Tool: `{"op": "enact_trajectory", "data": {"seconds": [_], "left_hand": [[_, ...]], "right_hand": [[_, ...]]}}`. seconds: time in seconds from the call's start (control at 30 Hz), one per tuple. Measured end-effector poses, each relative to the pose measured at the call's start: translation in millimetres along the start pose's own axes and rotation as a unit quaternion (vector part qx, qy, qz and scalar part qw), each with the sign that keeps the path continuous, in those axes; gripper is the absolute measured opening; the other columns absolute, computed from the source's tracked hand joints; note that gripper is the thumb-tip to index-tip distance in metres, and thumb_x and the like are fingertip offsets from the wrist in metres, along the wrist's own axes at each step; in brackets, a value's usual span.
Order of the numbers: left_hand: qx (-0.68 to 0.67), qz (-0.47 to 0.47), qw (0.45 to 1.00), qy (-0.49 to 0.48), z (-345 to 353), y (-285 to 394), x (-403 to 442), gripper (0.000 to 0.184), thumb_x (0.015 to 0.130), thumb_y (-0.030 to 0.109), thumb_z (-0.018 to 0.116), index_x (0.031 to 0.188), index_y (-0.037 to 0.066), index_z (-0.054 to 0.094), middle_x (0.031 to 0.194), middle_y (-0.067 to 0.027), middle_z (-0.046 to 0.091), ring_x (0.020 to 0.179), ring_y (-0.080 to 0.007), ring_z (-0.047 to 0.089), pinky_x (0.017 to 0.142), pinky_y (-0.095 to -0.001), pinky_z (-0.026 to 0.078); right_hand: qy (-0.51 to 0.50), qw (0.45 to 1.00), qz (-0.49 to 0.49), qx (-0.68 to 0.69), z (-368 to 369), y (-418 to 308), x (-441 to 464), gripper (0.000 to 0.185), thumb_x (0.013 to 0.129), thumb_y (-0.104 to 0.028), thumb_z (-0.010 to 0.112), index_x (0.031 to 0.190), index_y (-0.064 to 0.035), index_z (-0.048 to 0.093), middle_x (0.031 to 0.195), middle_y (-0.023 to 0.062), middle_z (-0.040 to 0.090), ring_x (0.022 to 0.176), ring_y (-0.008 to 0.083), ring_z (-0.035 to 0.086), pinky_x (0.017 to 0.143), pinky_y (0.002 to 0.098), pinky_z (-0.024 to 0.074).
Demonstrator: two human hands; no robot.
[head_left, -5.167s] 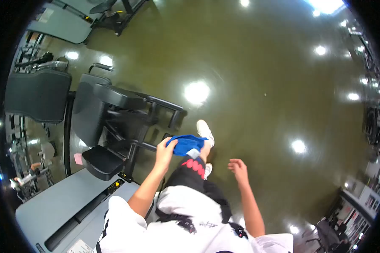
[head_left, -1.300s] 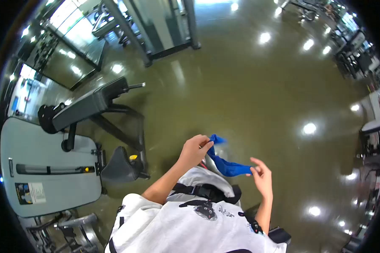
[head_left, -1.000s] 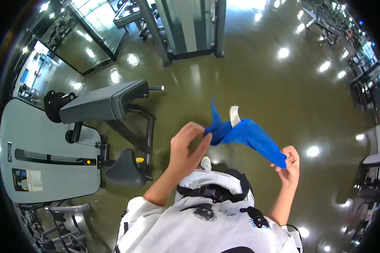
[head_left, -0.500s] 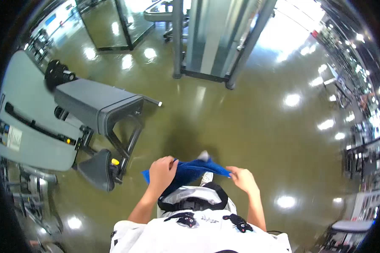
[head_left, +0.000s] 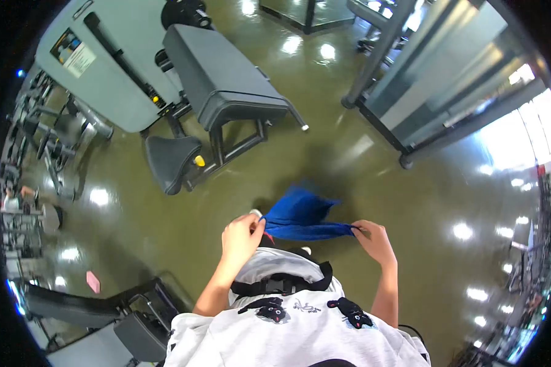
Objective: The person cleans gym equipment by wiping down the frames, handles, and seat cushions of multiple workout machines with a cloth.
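Note:
A blue cloth, towel-like (head_left: pixel 301 211), is stretched between my two hands in front of my waist. Its far part billows out over the floor and is blurred. My left hand (head_left: pixel 243 235) pinches one corner between thumb and fingers. The opposite corner sits in the pinch of my right hand (head_left: pixel 373 240). Between them the near edge runs almost straight. Below the cloth are my white shirt (head_left: pixel 306 330) and a black buckled waist strap (head_left: pixel 278 286).
A grey padded gym machine (head_left: pixel 226 79) with a small seat (head_left: pixel 172 160) stands ahead on the left. Another framed machine (head_left: pixel 434 92) is ahead right. Behind my left side is a black bench (head_left: pixel 73 304); a pink object (head_left: pixel 92 282) lies near it. The olive floor (head_left: pixel 410 202) is glossy.
My view has turned right, so the machines appear rotated and the padded one nearer. The cloth has swung from a bunched strip to one flaring outward, with both hands keeping hold.

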State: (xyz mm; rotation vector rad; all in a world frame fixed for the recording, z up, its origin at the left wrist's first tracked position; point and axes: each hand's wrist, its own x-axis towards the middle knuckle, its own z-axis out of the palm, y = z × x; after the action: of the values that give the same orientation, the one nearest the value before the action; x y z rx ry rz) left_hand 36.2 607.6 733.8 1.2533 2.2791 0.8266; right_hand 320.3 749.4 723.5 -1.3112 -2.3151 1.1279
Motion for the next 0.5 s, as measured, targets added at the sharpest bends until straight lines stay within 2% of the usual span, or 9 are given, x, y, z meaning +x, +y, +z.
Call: {"op": "enact_trajectory", "data": {"seconds": [0.03, 0.07, 0.13, 0.2, 0.3, 0.33, 0.4, 0.43, 0.5], "left_hand": [[-0.026, -0.032, 0.999, 0.0, -4.1, -2.9, 3.0, 0.021, 0.081, 0.023, 0.062, 0.073, 0.004, 0.06, 0.069, -0.011, 0.062, 0.063, -0.0284, 0.061, 0.057, -0.0359, 0.046], [-0.051, -0.062, 0.997, 0.0, -9.6, -6.9, 7.3, 0.023, 0.081, 0.024, 0.061, 0.07, 0.004, 0.059, 0.069, -0.0108, 0.062, 0.064, -0.0298, 0.061, 0.057, -0.0368, 0.046], [-0.081, -0.097, 0.992, -0.003, -16.7, -13.4, 22.4, 0.024, 0.083, 0.022, 0.061, 0.069, 0.003, 0.058, 0.064, -0.0098, 0.061, 0.055, -0.0219, 0.058, 0.055, -0.0329, 0.045], [-0.244, -0.105, 0.964, 0.016, -30.2, -20.9, 40.5, 0.024, 0.085, 0.019, 0.06, 0.068, 0.002, 0.057, 0.06, -0.0059, 0.061, 0.055, -0.0117, 0.055, 0.054, -0.027, 0.042], [-0.357, -0.106, 0.927, 0.04, -58.1, -43.2, 71.2, 0.022, 0.088, 0.018, 0.059, 0.07, 0.004, 0.058, 0.062, 0.0007, 0.06, 0.06, -0.0046, 0.054, 0.054, -0.0189, 0.036], [-0.396, -0.105, 0.911, 0.053, -72.1, -38.8, 78.9, 0.019, 0.088, 0.018, 0.06, 0.074, 0.005, 0.058, 0.064, 0.0024, 0.058, 0.06, -0.0036, 0.052, 0.054, -0.019, 0.035], [-0.458, -0.114, 0.879, 0.063, -87.8, -41.9, 94.3, 0.018, 0.088, 0.017, 0.06, 0.074, 0.006, 0.057, 0.066, 0.0031, 0.056, 0.06, -0.0034, 0.052, 0.055, -0.0178, 0.034], [-0.495, -0.096, 0.861, 0.075, -94.2, -38.4, 102.8, 0.016, 0.087, 0.011, 0.061, 0.074, 0.004, 0.056, 0.07, 0.0029, 0.052, 0.064, -0.002, 0.049, 0.056, -0.0165, 0.031], [-0.494, -0.068, 0.864, 0.075, -99.0, -46.9, 115.8, 0.014, 0.086, 0.007, 0.061, 0.073, 0.002, 0.055, 0.072, 0.0028, 0.051, 0.065, -0.0024, 0.048, 0.058, -0.0162, 0.031]], "right_hand": [[-0.029, 0.995, 0.038, 0.093, 1.1, -6.8, 12.9, 0.015, 0.084, -0.013, 0.06, 0.092, -0.0004, 0.062, 0.078, 0.0105, 0.064, 0.072, 0.0185, 0.06, 0.062, 0.0299, 0.0452], [-0.038, 0.994, 0.033, 0.096, 3.4, -11.9, 26.1, 0.015, 0.084, -0.013, 0.06, 0.092, -0.0004, 0.062, 0.078, 0.0105, 0.064, 0.072, 0.0185, 0.06, 0.062, 0.0299, 0.0452], [-0.03, 0.975, 0.031, 0.219, 8.8, -22.8, 58.6, 0.015, 0.087, -0.012, 0.058, 0.093, 0.0015, 0.061, 0.076, 0.0032, 0.062, 0.073, 0.0106, 0.057, 0.066, 0.0232, 0.0438], [-0.057, 0.97, 0.056, 0.232, 17.0, -37.1, 92.9, 0.015, 0.088, -0.01, 0.056, 0.094, 0.003, 0.059, 0.08, 0.0017, 0.06, 0.076, 0.0107, 0.058, 0.071, 0.0239, 0.0468], [-0.001, 0.819, 0.014, 0.574, 34.9, -67.2, 145.6, 0.014, 0.089, -0.009, 0.051, 0.098, 0.0001, 0.055, 0.092, 0.0057, 0.059, 0.082, 0.0151, 0.061, 0.073, 0.0289, 0.0504], [-0.009, 0.821, 0.018, 0.571, 36.5, -83.5, 160.9, 0.014, 0.089, -0.009, 0.051, 0.098, 0.0001, 0.055, 0.092, 0.0057, 0.059, 0.082, 0.0151, 0.061, 0.073, 0.0289, 0.0504], [0.028, 0.768, 0.038, 0.639, 34.4, -122.5, 183.0, 0.016, 0.089, -0.017, 0.05, 0.098, -0.0052, 0.056, 0.096, 0.007, 0.061, 0.088, 0.0189, 0.061, 0.079, 0.0327, 0.0479], [0.025, 0.768, 0.04, 0.639, 35.9, -136.0, 192.3, 0.016, 0.089, -0.017, 0.05, 0.098, -0.0052, 0.056, 0.096, 0.007, 0.061, 0.088, 0.0189, 0.061, 0.079, 0.0327, 0.0479], [0.036, 0.694, 0.043, 0.718, 39.8, -156.9, 211.9, 0.019, 0.089, -0.024, 0.05, 0.101, -0.0106, 0.055, 0.1, 0.006, 0.061, 0.096, 0.0206, 0.059, 0.086, 0.037, 0.0441]]}}
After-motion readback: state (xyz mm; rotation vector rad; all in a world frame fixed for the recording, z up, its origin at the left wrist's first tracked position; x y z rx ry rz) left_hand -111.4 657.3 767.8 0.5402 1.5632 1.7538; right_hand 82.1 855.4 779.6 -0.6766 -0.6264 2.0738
